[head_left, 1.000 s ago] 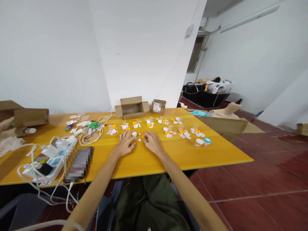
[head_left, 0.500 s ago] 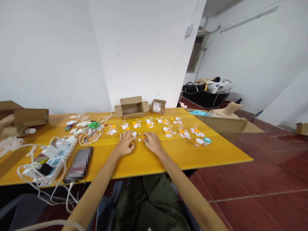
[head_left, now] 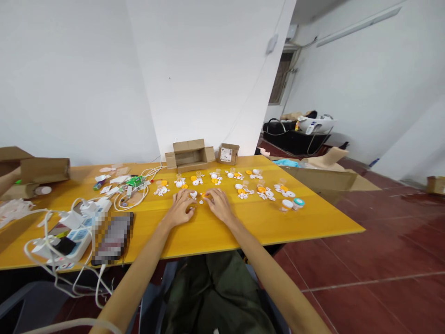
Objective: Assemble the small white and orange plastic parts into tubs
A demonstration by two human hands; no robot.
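My left hand [head_left: 180, 208] rests on the yellow table, its fingers curved and its thumb apart from them. A white round piece [head_left: 194, 195] lies just beyond its fingertips. My right hand [head_left: 219, 205] has its fingertips and thumb on a small orange round part [head_left: 204, 195], partly hidden by the fingers. Between the hands, nearer to me, lies a small white disc [head_left: 201, 202]. Behind the hands are several groups of orange discs, white discs and clear cups; one orange disc [head_left: 193, 178] shows in the middle.
At left a phone [head_left: 113, 239] lies beside a white power strip [head_left: 85, 229] with tangled cables. Two cardboard boxes, one open [head_left: 190, 155] and one smaller [head_left: 228, 154], stand by the wall. Two lidded jars [head_left: 299, 203] sit at right. Part of another person's arm [head_left: 9, 180] shows far left.
My right hand has shifted slightly left with the orange part, closer to the white pieces between the hands. My left hand has hardly moved. The other person's arm at far left has moved.
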